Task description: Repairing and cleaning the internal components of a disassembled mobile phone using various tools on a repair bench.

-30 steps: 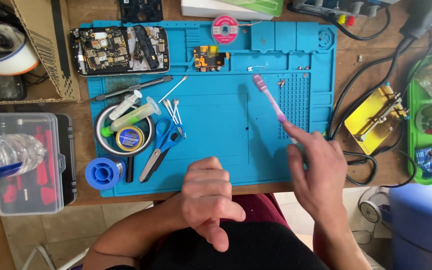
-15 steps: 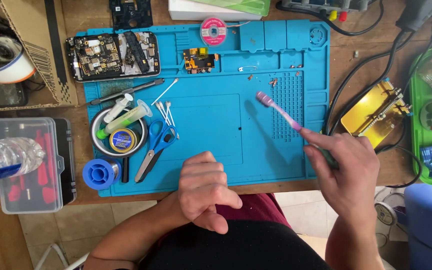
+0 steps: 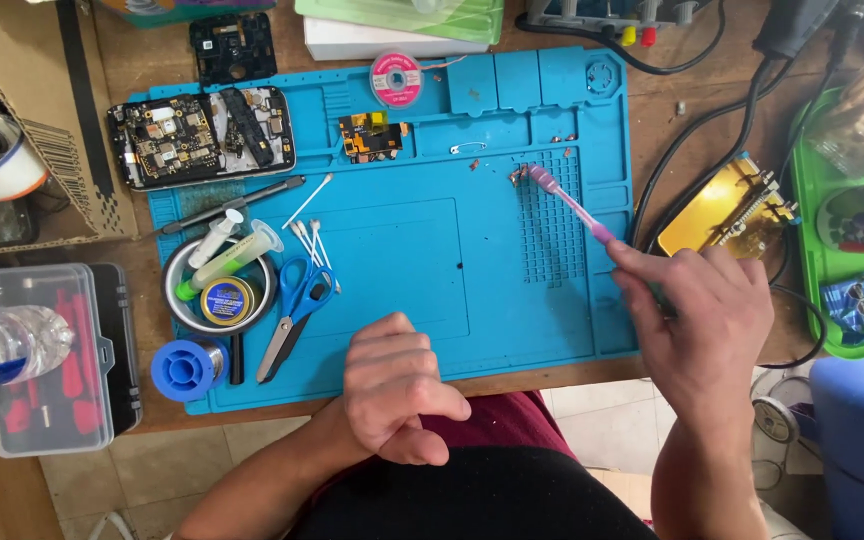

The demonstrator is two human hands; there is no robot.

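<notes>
Holding a pink toothbrush (image 3: 567,205) by its handle, the right hand (image 3: 707,315) pinches it with fingers and thumb. The brush head points away from the hand and sits on the bumpy grid part of the blue mat (image 3: 402,270), right by some small brown crumbs (image 3: 514,175). More crumbs lie a bit farther out past the brush, so it looks like the sweeping has started but is not finished.

The left hand (image 3: 392,385) holds nothing. It is curled loosely at the near edge of the tabletop (image 3: 712,130), well apart from the brush.

Just past the left hand lie blue scissors (image 3: 297,305), some cotton swabs (image 3: 307,240) and a round metal dish (image 3: 217,285) with small tubes in it. Near that is a blue spool (image 3: 184,368). Farther out from both hands sits a small circuit board (image 3: 370,135), an opened phone (image 3: 202,135) and a pink wick reel (image 3: 396,78). Beside the right hand is a yellow stand (image 3: 727,210).
</notes>
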